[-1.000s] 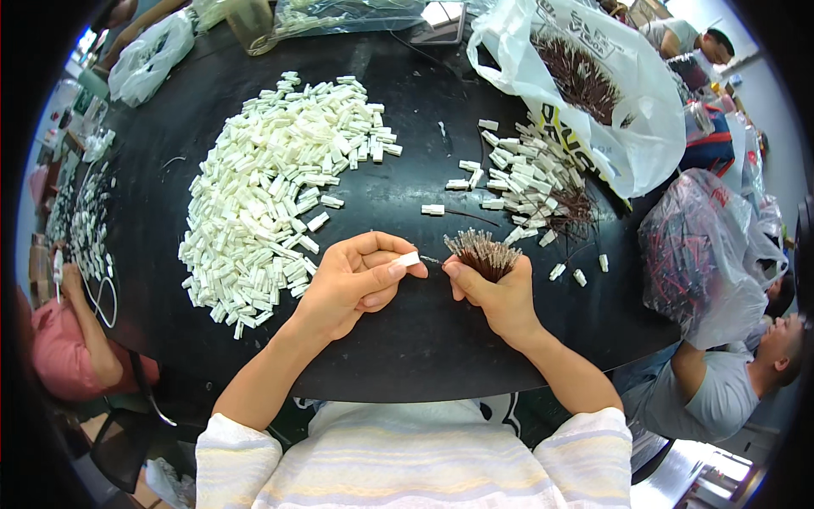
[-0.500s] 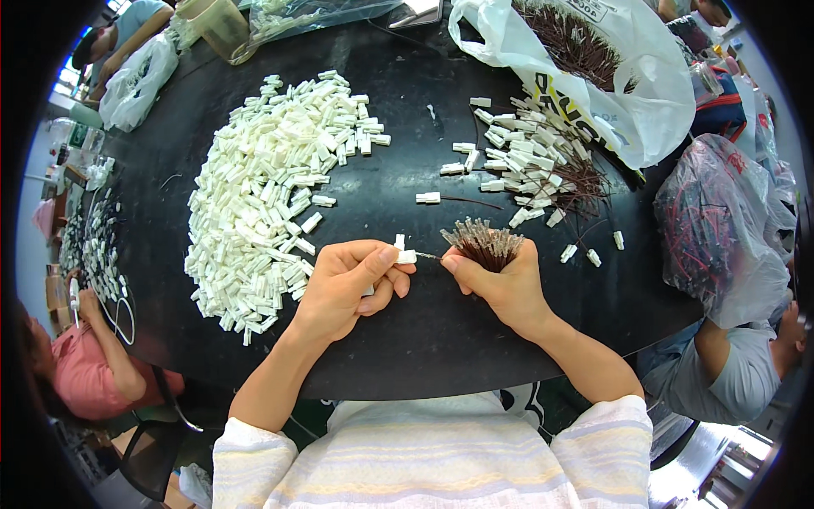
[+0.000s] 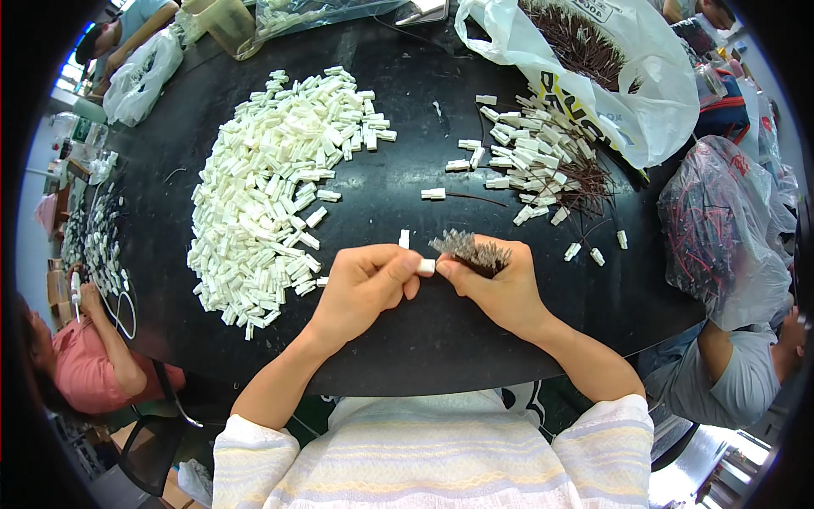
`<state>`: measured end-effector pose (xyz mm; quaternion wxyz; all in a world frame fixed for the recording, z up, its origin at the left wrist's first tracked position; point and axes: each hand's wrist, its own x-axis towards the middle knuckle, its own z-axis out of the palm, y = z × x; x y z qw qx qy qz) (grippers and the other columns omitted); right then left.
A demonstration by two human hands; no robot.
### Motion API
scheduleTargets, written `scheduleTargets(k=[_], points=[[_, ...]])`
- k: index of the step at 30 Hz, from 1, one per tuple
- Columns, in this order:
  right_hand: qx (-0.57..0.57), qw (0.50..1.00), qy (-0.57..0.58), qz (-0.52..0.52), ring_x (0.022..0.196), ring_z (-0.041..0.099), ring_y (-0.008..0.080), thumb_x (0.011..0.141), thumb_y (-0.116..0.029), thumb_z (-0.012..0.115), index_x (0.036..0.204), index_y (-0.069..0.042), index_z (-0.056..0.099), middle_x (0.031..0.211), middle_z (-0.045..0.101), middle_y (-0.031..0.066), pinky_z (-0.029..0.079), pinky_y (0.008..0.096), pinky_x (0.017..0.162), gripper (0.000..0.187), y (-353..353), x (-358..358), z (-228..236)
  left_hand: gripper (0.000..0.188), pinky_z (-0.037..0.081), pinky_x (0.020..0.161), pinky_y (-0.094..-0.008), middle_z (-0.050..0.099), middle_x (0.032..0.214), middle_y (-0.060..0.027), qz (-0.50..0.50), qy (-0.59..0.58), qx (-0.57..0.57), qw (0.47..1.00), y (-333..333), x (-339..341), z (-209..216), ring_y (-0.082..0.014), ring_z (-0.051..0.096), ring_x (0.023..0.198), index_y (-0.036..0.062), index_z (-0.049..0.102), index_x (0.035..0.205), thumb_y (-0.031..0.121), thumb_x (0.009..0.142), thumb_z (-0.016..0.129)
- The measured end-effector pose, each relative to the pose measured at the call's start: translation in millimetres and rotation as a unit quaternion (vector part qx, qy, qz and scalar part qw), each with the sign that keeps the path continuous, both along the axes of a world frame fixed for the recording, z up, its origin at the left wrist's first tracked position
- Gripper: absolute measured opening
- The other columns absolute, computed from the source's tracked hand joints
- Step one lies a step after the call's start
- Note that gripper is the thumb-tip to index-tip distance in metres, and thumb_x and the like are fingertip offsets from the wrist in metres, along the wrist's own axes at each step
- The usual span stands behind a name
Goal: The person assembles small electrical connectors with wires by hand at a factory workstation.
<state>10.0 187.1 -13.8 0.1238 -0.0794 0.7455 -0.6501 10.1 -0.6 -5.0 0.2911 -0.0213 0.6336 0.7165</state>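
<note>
My left hand (image 3: 370, 284) pinches a small white plastic connector housing (image 3: 426, 266) between thumb and forefinger. In my right hand (image 3: 500, 284) is a thick bundle of brown wires with metal terminals (image 3: 473, 251), their tips pointing up and to the left. The right thumb and forefinger meet the right end of the held housing; the wire there is hidden. Another white housing (image 3: 404, 238) stands just beyond my left fingertips. A large heap of loose white housings (image 3: 263, 187) spreads to the left. Housings with brown wires attached (image 3: 543, 153) lie piled at the right.
A white plastic bag (image 3: 649, 110) of brown wires sits far right. Beside it is a clear bag with red wires (image 3: 712, 229). A beige container (image 3: 225, 25) stands at the far left of the black table (image 3: 381, 356). Other people sit at both sides.
My hands have come together, bringing the white housing against the right thumb and forefinger. The wire visible between them before is now hidden. The wire bundle has tilted left.
</note>
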Motion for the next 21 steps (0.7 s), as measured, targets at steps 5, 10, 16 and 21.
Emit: scheduleTargets(k=[5,10,16,21], points=[[-0.106,0.989,-0.099,-0.041,0.053,0.047,0.0032,0.080,-0.005,0.057,0.086,-0.001,0.053,0.058,0.050,-0.0014,0.035,0.0176,0.047,0.008,-1.4,-5.5,12.3,0.033,0.042,0.064,-0.0222,0.055,0.098,-0.0138,0.122,-0.117,0.260,0.951,-16.4,-15.2,0.2,-0.0140,0.052,0.077,-0.0102,0.047,0.111,0.007,0.083,0.047],[-0.100,0.987,-0.122,-0.012,0.052,0.046,0.0045,0.081,-0.003,0.055,0.086,-0.001,0.051,0.058,0.050,-0.0006,0.036,0.0192,0.049,0.007,3.1,-7.5,12.5,0.031,0.045,0.085,-0.0290,0.049,0.113,-0.0236,0.118,-0.099,0.284,0.946,-17.4,-14.4,8.3,-0.0253,0.052,0.099,-0.0111,0.046,0.109,-0.002,0.080,0.048],[-0.133,0.979,-0.142,-0.052,0.054,0.049,0.0057,0.079,-0.004,0.058,0.081,-0.001,0.053,0.060,0.053,0.0009,0.037,0.0198,0.050,0.006,5.2,-7.9,13.9,0.022,0.038,0.045,-0.0180,0.057,0.079,-0.0137,0.083,0.052,0.137,0.986,-37.6,-16.3,1.8,-0.0114,0.052,0.057,-0.0044,0.054,0.092,0.016,0.090,0.045],[-0.117,0.981,-0.143,-0.062,0.046,0.043,0.0046,0.074,-0.005,0.063,0.082,0.000,0.055,0.058,0.055,0.0051,0.026,0.0176,0.039,0.012,4.7,-8.5,10.2,0.028,0.025,0.038,-0.0160,0.044,0.060,-0.0007,0.081,-0.021,0.129,0.988,-23.5,-13.2,10.0,-0.0039,0.035,0.045,-0.0052,0.053,0.096,0.019,0.093,0.041]])
